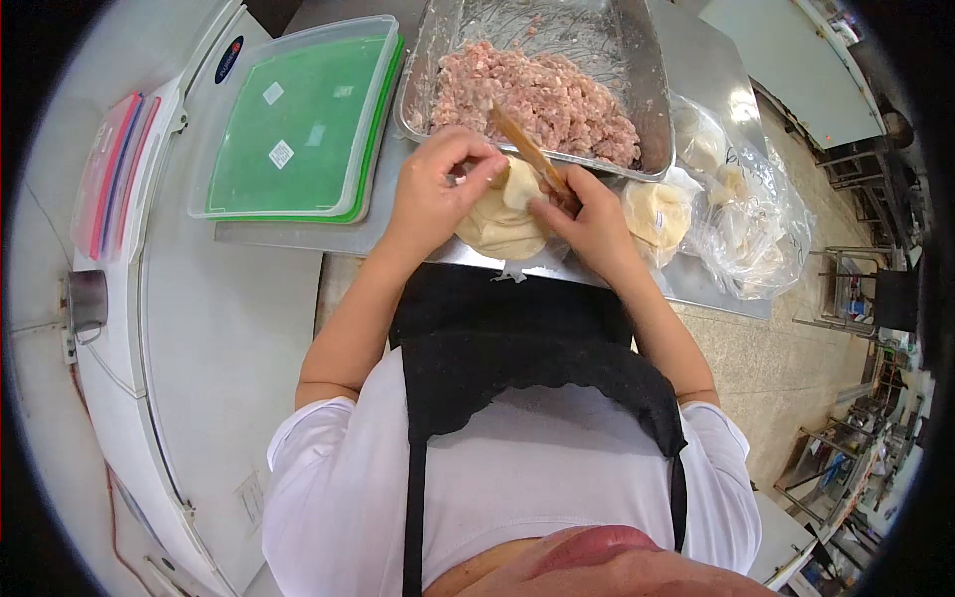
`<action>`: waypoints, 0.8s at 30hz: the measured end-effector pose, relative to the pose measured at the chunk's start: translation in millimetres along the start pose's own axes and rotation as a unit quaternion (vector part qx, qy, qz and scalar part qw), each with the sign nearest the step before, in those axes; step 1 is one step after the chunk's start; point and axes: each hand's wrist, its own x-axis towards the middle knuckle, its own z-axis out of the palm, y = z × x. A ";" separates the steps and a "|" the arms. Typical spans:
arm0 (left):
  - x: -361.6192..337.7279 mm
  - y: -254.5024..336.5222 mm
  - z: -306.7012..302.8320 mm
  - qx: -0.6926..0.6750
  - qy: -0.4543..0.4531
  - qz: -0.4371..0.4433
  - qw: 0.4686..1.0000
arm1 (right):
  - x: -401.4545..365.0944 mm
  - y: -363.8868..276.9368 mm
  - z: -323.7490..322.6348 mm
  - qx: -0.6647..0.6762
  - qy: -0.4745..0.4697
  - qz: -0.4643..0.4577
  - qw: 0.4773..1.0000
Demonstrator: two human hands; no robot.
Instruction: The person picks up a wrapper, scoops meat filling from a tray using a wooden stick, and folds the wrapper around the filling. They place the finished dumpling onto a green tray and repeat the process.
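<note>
Well, the left hand [438,184] has its fingers bent inward and held narrow, the tips meeting the upper edge of a thin, folded-up wrapper [519,186]; whether they pinch it firmly I cannot tell. The right hand [589,217] is closed around a flat wooden spatula [527,146], its thumb reaching to the wrapper's right side. The spatula slants up and leftward from that grip, its smooth brown blade over the near edge of the metal tray and its far end at the meat.

Just beneath the fingers, the wrapper lies over a stack of round dough sheets [497,231], pale yellow, soft and matte, near the front edge of the table. Beyond it, the ground meat [537,98] forms a pink, lumpy heap flecked with white inside a rectangular metal tray [652,80], whose bare floor is smeared with residue.

To the right of the right hand, a second stack of dough [655,221] sits in crinkled clear plastic, beside clear bags [761,234] with pale contents and dark writing. Left of the tray stands a flat, rounded-corner container [269,129], translucent and green. All rest on a smooth grey metal table [708,55].
</note>
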 end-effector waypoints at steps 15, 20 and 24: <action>-23.6 -20.0 18.7 -0.198 -0.086 -0.187 0.958 | -1.3 0.9 11.8 0.072 -0.036 0.067 0.995; -19.2 -18.8 12.2 -0.213 -0.048 -0.134 0.967 | -7.2 6.7 3.4 0.173 -0.023 0.055 0.983; -21.6 -9.7 23.7 -0.180 -0.077 -0.112 0.974 | -12.3 1.1 9.2 0.207 -0.019 0.050 0.977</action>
